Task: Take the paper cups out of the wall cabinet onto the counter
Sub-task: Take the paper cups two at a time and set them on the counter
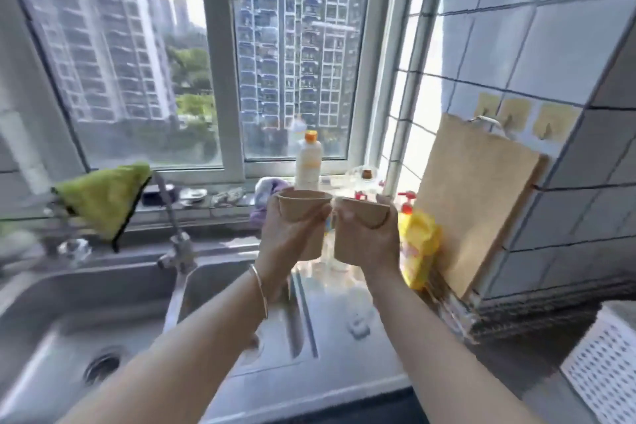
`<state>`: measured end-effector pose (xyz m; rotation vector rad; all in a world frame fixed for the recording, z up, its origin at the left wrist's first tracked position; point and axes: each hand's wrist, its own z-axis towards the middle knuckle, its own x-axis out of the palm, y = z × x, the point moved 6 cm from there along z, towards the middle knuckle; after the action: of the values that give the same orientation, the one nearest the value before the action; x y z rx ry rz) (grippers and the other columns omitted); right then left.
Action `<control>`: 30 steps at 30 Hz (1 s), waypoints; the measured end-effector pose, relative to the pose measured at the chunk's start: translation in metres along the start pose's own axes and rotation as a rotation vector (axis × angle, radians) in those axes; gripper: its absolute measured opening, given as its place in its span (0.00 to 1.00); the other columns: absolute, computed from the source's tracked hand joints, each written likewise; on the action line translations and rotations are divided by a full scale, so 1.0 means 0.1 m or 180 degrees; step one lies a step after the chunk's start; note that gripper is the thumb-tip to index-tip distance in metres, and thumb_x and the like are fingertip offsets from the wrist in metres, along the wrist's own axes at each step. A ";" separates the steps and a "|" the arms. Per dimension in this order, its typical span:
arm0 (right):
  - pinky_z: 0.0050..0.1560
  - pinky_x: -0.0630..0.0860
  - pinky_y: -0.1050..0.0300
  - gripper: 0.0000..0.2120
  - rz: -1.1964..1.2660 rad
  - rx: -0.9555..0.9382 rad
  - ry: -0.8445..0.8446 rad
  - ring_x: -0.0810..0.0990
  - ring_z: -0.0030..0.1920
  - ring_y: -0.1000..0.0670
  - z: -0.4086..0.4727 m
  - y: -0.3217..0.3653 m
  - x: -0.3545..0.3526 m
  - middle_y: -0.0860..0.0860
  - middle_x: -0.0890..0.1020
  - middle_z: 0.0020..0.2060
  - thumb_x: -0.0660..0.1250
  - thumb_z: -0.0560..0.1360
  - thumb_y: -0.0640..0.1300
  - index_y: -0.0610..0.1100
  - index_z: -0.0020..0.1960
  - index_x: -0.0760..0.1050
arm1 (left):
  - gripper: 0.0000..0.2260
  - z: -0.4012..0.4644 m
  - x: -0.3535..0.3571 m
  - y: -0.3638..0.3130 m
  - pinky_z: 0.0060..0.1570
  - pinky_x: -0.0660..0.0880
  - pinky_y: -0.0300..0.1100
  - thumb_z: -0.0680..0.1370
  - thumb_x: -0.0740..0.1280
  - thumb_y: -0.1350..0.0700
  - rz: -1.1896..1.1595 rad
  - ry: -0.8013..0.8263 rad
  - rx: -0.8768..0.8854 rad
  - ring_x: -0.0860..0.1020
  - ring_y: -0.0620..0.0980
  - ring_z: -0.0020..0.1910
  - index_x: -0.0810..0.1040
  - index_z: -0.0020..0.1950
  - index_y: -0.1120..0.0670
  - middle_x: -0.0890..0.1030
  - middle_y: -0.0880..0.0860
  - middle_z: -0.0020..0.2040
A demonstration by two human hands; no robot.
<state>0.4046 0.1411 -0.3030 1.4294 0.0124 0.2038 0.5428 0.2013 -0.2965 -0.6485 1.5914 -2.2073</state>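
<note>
paper cups are already in our grip, one apiece: our left hand (287,234) is wrapped closed around the left cup (303,208), mouth up and roughly upright, and our right hand (370,237) is closed around the right cup (359,217), which looks tilted with its rim squeezed. the two cups nearly touch, held in the air above the steel worktop (330,313) just right of the sink (103,320). the worktop lies straight below both hands, so we judge the coming move is a plain lowering, long axes kept vertical. beyond them stand a white bottle (308,162) and a cutting board (478,196) leaning on the tiles.
</note>
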 end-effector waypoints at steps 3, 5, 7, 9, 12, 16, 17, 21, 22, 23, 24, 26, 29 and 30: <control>0.56 0.77 0.46 0.31 0.0048 0.0197 0.0450 0.80 0.47 0.49 -0.34 -0.22 0.67 0.50 0.81 0.47 0.78 0.59 0.50 0.48 0.58 0.71 | 0.16 -0.29 -0.84 0.02 0.41 0.77 0.41 0.68 0.75 0.62 -0.0027 -0.0687 -0.0075 0.79 0.45 0.39 0.76 0.51 0.49 0.82 0.48 0.42; 0.54 0.79 0.47 0.38 -0.0003 0.0291 0.0930 0.81 0.49 0.49 -0.64 -0.38 1.11 0.48 0.82 0.51 0.78 0.56 0.55 0.46 0.62 0.71 | 0.22 -0.58 -1.39 0.04 0.47 0.77 0.45 0.68 0.76 0.60 -0.0002 -0.1251 -0.0184 0.79 0.49 0.46 0.71 0.57 0.52 0.80 0.50 0.47; 0.50 0.79 0.51 0.36 -0.0055 0.0478 0.1435 0.80 0.49 0.50 -0.98 -0.53 1.52 0.48 0.81 0.53 0.78 0.62 0.49 0.45 0.67 0.68 | 0.27 -0.90 -1.91 0.06 0.51 0.77 0.49 0.65 0.78 0.57 -0.0018 -0.1712 -0.0279 0.79 0.52 0.50 0.70 0.59 0.53 0.80 0.53 0.51; 0.47 0.79 0.51 0.33 -0.0089 0.0666 0.1908 0.79 0.47 0.50 -1.36 -0.69 1.92 0.49 0.79 0.52 0.75 0.68 0.44 0.45 0.68 0.65 | 0.29 -1.25 -2.40 0.06 0.53 0.76 0.50 0.63 0.78 0.53 0.0032 -0.2176 -0.0403 0.79 0.52 0.49 0.69 0.59 0.51 0.80 0.55 0.54; 0.43 0.82 0.46 0.31 -0.0097 0.0949 0.2514 0.81 0.44 0.48 -2.01 -0.94 2.52 0.49 0.78 0.52 0.75 0.68 0.45 0.47 0.67 0.65 | 0.24 -1.80 -3.06 0.01 0.47 0.76 0.38 0.69 0.74 0.59 -0.0164 -0.2811 -0.0429 0.78 0.46 0.42 0.68 0.60 0.51 0.79 0.51 0.47; 0.42 0.81 0.48 0.26 -0.0237 0.1125 0.3122 0.81 0.48 0.46 -3.05 -1.17 3.28 0.47 0.80 0.51 0.76 0.64 0.53 0.50 0.58 0.71 | 0.21 -2.65 -4.02 -0.20 0.41 0.76 0.32 0.68 0.75 0.58 0.0171 -0.3577 -0.0377 0.78 0.41 0.37 0.72 0.58 0.53 0.80 0.51 0.46; 0.42 0.81 0.48 0.23 -0.0298 0.1138 0.3268 0.81 0.47 0.47 -3.32 -1.21 3.46 0.47 0.81 0.49 0.75 0.63 0.54 0.51 0.54 0.73 | 0.24 -2.88 -4.26 -0.25 0.41 0.76 0.32 0.67 0.76 0.56 0.0276 -0.3734 -0.0342 0.78 0.42 0.38 0.71 0.60 0.53 0.80 0.52 0.48; 0.39 0.80 0.51 0.18 -0.0440 0.1236 0.3784 0.81 0.42 0.49 -4.34 -1.35 4.21 0.48 0.82 0.44 0.74 0.64 0.54 0.47 0.49 0.75 | 0.28 -3.65 -5.20 -0.42 0.46 0.78 0.41 0.59 0.77 0.46 0.0436 -0.4155 -0.0415 0.79 0.47 0.44 0.72 0.56 0.47 0.80 0.50 0.50; 0.42 0.81 0.50 0.20 -0.0487 0.1229 0.3843 0.81 0.44 0.48 -4.55 -1.36 4.39 0.48 0.82 0.45 0.74 0.64 0.55 0.47 0.51 0.75 | 0.31 -3.81 -5.40 -0.47 0.47 0.78 0.43 0.56 0.76 0.43 0.0432 -0.4269 -0.0438 0.79 0.48 0.45 0.73 0.55 0.48 0.81 0.51 0.50; 0.45 0.81 0.49 0.21 -0.0524 0.1224 0.3880 0.81 0.46 0.48 -4.74 -1.37 4.56 0.49 0.82 0.46 0.74 0.64 0.55 0.48 0.53 0.74 | 0.32 -3.97 -5.62 -0.48 0.46 0.77 0.41 0.55 0.76 0.43 0.0442 -0.4390 -0.0462 0.79 0.48 0.44 0.74 0.56 0.50 0.82 0.52 0.50; 0.47 0.81 0.49 0.23 -0.0548 0.1220 0.3921 0.81 0.48 0.47 -4.92 -1.39 4.73 0.49 0.82 0.47 0.75 0.63 0.56 0.48 0.54 0.74 | 0.32 -4.10 -5.82 -0.52 0.43 0.77 0.36 0.56 0.77 0.45 0.0457 -0.4498 -0.0471 0.79 0.46 0.43 0.75 0.57 0.54 0.83 0.52 0.49; 0.50 0.81 0.45 0.29 -0.0622 0.1229 0.4013 0.82 0.48 0.46 -5.25 -1.41 5.06 0.48 0.82 0.47 0.74 0.58 0.61 0.47 0.53 0.74 | 0.26 -4.32 -6.20 -0.58 0.36 0.75 0.29 0.62 0.78 0.50 0.0499 -0.4692 -0.0543 0.80 0.46 0.41 0.77 0.56 0.57 0.83 0.51 0.46; 0.51 0.81 0.44 0.32 -0.0713 0.1261 0.4201 0.82 0.48 0.47 -5.68 -1.52 5.51 0.48 0.82 0.47 0.73 0.55 0.63 0.47 0.53 0.75 | 0.20 -4.51 -6.69 -0.61 0.32 0.73 0.26 0.66 0.77 0.53 0.0491 -0.4904 -0.0569 0.80 0.46 0.41 0.78 0.55 0.58 0.83 0.53 0.46; 0.50 0.81 0.47 0.30 -0.0737 0.1291 0.4267 0.82 0.47 0.48 -5.81 -1.56 5.65 0.49 0.82 0.47 0.73 0.57 0.61 0.47 0.54 0.75 | 0.20 -4.57 -6.85 -0.61 0.31 0.73 0.26 0.67 0.77 0.54 0.0468 -0.4993 -0.0576 0.79 0.45 0.40 0.78 0.55 0.58 0.83 0.52 0.46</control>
<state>0.9045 0.7747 -0.4759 1.4267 1.3650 0.9688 0.8659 0.9403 -0.4727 -1.6229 0.8314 -0.7766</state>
